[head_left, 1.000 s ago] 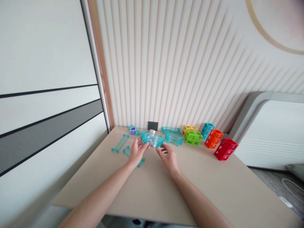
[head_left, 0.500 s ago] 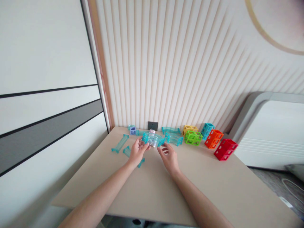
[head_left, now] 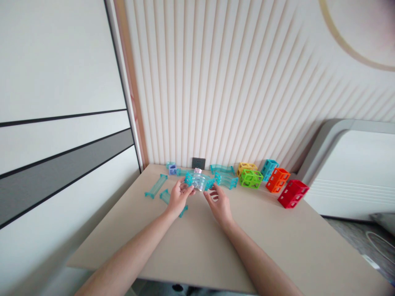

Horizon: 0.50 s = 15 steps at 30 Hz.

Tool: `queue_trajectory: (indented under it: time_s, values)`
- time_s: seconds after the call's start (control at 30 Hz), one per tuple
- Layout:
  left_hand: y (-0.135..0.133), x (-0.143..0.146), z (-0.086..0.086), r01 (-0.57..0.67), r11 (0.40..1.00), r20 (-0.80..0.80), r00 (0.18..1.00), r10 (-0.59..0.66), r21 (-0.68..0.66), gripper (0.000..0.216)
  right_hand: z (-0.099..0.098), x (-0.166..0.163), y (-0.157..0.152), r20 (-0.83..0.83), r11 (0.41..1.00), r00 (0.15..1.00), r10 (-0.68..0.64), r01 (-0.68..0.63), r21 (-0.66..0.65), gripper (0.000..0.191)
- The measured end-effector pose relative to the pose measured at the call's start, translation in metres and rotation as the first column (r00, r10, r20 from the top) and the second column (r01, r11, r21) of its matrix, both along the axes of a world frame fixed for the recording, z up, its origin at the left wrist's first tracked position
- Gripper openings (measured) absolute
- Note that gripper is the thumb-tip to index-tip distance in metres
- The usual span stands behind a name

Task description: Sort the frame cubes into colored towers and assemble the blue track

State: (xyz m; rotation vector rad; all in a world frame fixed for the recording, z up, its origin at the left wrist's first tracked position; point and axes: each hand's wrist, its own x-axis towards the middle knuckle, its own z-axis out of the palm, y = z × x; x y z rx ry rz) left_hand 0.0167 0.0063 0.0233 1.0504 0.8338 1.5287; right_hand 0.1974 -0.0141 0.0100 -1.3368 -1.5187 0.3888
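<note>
My left hand [head_left: 178, 198] pinches one end of a curved, see-through teal track piece [head_left: 199, 181] held just above the beige table [head_left: 277, 238]. A small pale purple block [head_left: 198, 171] sits on top of that piece. My right hand [head_left: 219, 202] is at the piece's other end with its fingers curled toward it; I cannot tell whether they touch it. A straight teal track piece [head_left: 156, 186] lies left of my left hand, and another one [head_left: 166, 196] is partly hidden under it.
More teal track pieces [head_left: 225, 176] lie by the ribbed wall. Yellow [head_left: 246, 167], green [head_left: 251, 178], teal [head_left: 269, 168], orange [head_left: 278, 179] and red [head_left: 293, 193] frame blocks stand at the right rear. A dark wall socket [head_left: 198, 163] and a small blue block [head_left: 172, 168] are behind.
Both hands with the curved teal piece have edged slightly toward the wall; the right hand has closed in a little on the piece's end. Everything else is unmoved.
</note>
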Motion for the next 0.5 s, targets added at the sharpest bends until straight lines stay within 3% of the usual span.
queue_trajectory:
  time_s: [0.5]
  values:
    - [0.0,0.003,-0.002,0.019,1.0,-0.011,1.0,-0.019,0.002,0.065,0.014,-0.001,-0.006,0.056,0.999,0.998,-0.038,0.037,0.015,0.039]
